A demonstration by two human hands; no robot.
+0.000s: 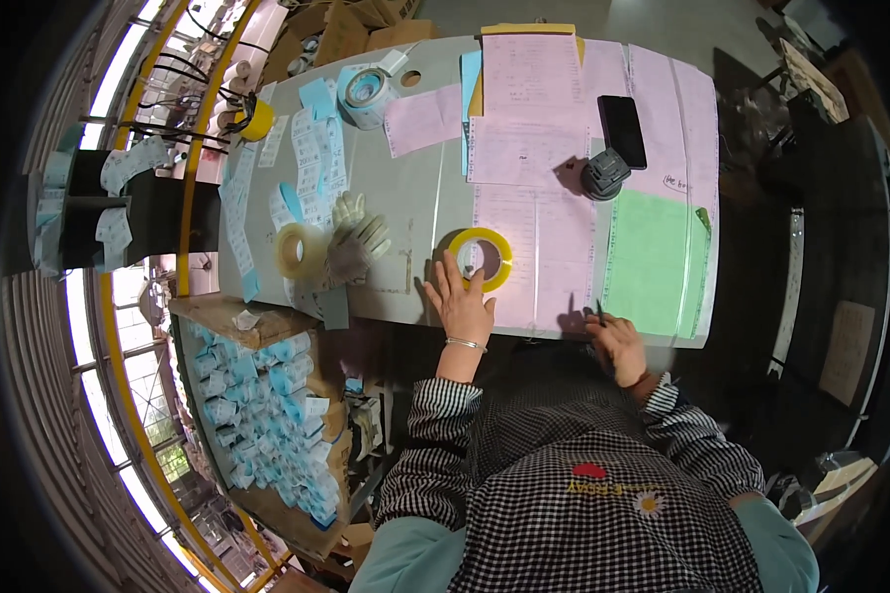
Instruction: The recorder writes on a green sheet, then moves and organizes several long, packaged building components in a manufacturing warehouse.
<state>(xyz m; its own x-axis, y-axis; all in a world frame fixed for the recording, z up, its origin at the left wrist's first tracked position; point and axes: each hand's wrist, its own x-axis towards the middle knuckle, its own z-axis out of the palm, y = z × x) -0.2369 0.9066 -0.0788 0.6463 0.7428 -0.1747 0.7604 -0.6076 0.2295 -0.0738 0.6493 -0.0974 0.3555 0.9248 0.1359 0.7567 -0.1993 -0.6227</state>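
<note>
My left hand [464, 314] lies flat near the front edge of the table with its fingers apart. Its fingertips touch the lower left rim of a yellow-edged roll of tape [503, 259], which rests on pink printed sheets [534, 217]. Close to the same edge, further right, my right hand [619, 348] is closed in a pinch around a thin dark pen [600, 310]. The pen points away from me, near the border between the pink sheets and a green sheet [655, 262]. Most of its length is hidden by the fingers.
Beyond my right hand are a black round stamp-like object [605, 176] and a black phone [621, 131]. Gloves [358, 240], a beige tape roll [297, 251], label strips [318, 158] and a label roll [366, 94] lie left. A box of blue-white rolls [267, 395] stands lower left.
</note>
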